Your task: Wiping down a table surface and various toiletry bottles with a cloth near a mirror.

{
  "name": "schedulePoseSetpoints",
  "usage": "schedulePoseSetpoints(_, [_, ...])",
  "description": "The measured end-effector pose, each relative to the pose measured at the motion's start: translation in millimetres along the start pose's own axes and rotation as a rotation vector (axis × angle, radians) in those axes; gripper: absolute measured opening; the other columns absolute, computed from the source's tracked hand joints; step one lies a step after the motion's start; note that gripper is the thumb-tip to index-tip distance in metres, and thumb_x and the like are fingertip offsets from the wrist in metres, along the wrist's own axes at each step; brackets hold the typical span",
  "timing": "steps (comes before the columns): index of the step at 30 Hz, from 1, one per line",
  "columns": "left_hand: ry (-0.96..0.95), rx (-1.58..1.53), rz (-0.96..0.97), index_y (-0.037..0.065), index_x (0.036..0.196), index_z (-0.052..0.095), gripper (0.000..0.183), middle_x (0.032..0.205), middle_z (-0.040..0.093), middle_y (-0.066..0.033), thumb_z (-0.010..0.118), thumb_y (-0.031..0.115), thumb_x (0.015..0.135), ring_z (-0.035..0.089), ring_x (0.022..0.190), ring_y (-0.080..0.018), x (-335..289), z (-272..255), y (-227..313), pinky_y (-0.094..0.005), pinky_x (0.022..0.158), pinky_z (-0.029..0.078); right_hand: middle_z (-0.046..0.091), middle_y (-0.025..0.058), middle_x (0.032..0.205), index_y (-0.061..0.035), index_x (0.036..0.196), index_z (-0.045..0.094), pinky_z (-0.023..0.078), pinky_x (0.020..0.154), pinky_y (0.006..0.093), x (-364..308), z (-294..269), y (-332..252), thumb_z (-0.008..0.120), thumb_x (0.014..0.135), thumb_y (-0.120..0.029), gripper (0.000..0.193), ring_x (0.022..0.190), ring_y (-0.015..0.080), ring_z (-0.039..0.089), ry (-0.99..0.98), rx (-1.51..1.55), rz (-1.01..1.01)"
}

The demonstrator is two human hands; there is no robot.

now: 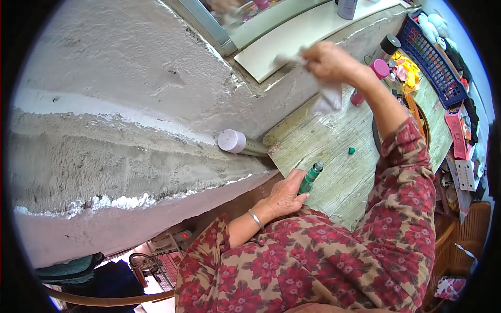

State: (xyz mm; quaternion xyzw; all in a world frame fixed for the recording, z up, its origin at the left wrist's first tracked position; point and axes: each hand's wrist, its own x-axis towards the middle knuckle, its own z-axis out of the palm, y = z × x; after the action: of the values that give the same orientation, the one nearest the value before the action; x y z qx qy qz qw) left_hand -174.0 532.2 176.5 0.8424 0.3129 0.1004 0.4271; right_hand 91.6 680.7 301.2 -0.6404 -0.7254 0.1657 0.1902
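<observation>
My left hand (288, 194), a silver bangle on its wrist, is closed around a slim green bottle (311, 178) over the near left edge of the table. The bottle's narrow grey top is bare. A small green cap (351, 151) lies apart from it on the tabletop. Raised by the window sill, my right hand (324, 60) grips a white cloth or tissue (329, 100) that hangs down below the fingers. Motion smears the cloth, and a pale blurred end of it pokes out to the left of the hand.
The pale green wood-grain table (313, 141) meets a rough plaster wall (130, 68). A white-capped tube (231, 141) stands by its left corner. Further right are a pink-lidded bottle (379, 69), a black-lidded jar (390, 44) and a blue basket (433, 62). A can (347, 8) sits on the sill.
</observation>
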Motion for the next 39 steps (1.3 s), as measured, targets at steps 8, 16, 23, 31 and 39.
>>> schedulePoseSetpoints(8, [-0.033,0.053,0.032,0.002,0.116,0.042,0.049,0.101,0.047,-0.0186,0.066,0.011,0.073,0.052,0.09,-0.0392,4,7,6,-0.0428,0.074,0.044,0.065,0.0176,0.09,-0.0029,0.096,0.067,0.051,0.079,0.0369,17,66,-36,0.057,0.069,-0.006,0.029,0.089,0.0298,0.063,-0.077,-0.045,-0.254])
schedulePoseSetpoints(16, [-0.05,0.027,-0.009,0.003,0.116,0.042,0.05,0.101,0.046,-0.019,0.066,0.011,0.073,0.052,0.091,-0.0389,2,5,7,-0.0427,0.076,0.044,0.062,0.0202,0.095,-0.0018,0.103,0.057,0.049,0.076,0.0417,24,39,-23,0.052,0.077,-0.005,0.026,0.084,0.0339,0.062,0.109,-0.058,-0.111])
schedulePoseSetpoints(23, [-0.046,0.026,0.017,0.003,0.117,0.042,0.05,0.101,0.046,-0.0192,0.065,0.01,0.073,0.051,0.093,-0.04,1,9,0,-0.0441,0.077,0.043,0.064,0.0184,0.099,-0.0047,0.109,0.063,0.049,0.079,0.0365,21,39,-61,0.056,0.076,-0.01,0.034,0.087,0.0323,0.063,-0.102,0.343,-0.365])
schedulePoseSetpoints(31, [-0.02,0.008,0.04,0.002,0.118,0.042,0.052,0.103,0.048,-0.0194,0.065,0.011,0.073,0.051,0.095,-0.0405,-1,3,5,-0.0439,0.078,0.044,0.061,0.0199,0.073,0.0002,0.079,0.062,0.048,0.067,0.0431,8,60,-71,0.053,0.067,-0.005,0.016,0.075,0.0362,0.061,-0.201,-0.244,-0.484])
schedulePoseSetpoints(39, [-0.108,-0.006,-0.036,0.003,0.117,0.042,0.05,0.104,0.048,-0.0182,0.065,0.012,0.073,0.053,0.092,-0.0407,2,4,11,-0.046,0.076,0.044,0.064,0.0182,0.08,-0.0041,0.085,0.066,0.048,0.067,0.0438,-28,99,-7,0.058,0.067,-0.007,0.02,0.079,0.0361,0.061,-0.27,-0.051,-0.39])
